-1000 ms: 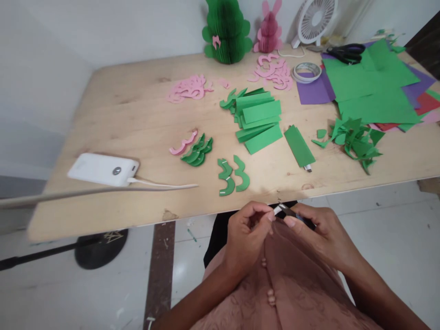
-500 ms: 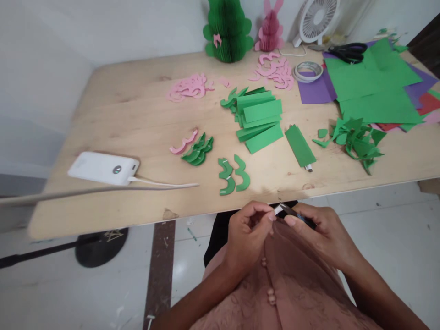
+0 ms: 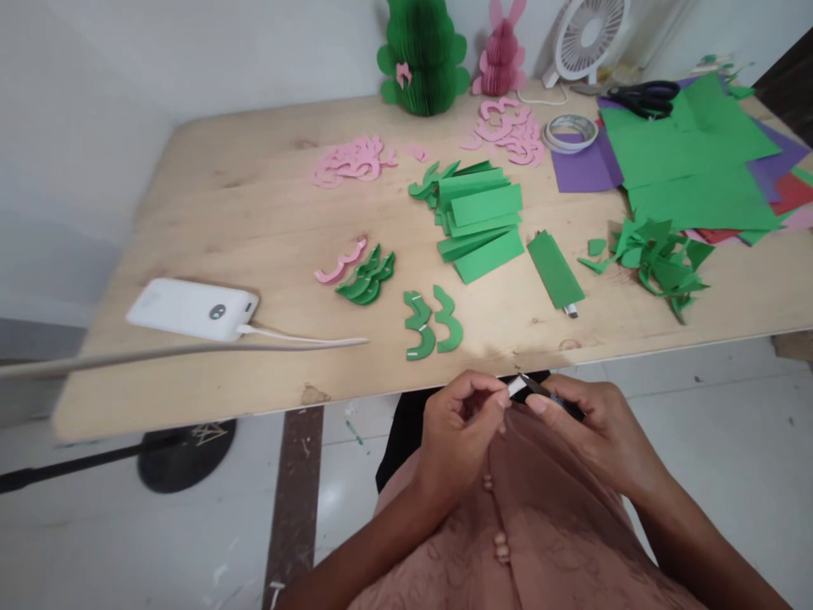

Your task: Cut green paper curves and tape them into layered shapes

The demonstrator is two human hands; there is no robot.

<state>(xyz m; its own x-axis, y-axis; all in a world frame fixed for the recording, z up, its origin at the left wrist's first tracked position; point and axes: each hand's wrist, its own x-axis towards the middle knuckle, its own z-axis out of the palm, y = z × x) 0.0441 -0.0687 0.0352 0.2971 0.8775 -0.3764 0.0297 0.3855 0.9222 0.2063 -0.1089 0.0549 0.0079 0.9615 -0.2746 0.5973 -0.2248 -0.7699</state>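
Just off the table's front edge, my left hand [image 3: 462,428] pinches a small white strip [image 3: 517,386] between thumb and fingertips. My right hand [image 3: 588,424] is closed around a dark-bladed cutting tool [image 3: 539,390], whose tip is at the strip. Its handle is mostly hidden by my fingers. On the table above my hands lie two wavy green paper pieces [image 3: 448,318], the left one bearing small white strips. A stack of green scalloped pieces [image 3: 367,275] rests farther left, beside a pink wavy piece [image 3: 341,262].
Folded green strips [image 3: 486,212], pink cutouts [image 3: 356,161], a tape roll [image 3: 570,134], black scissors [image 3: 644,97] and green sheets [image 3: 686,144] lie on the table [image 3: 222,203]. A white power bank [image 3: 190,309] is at left, a fan [image 3: 588,38] at the back.
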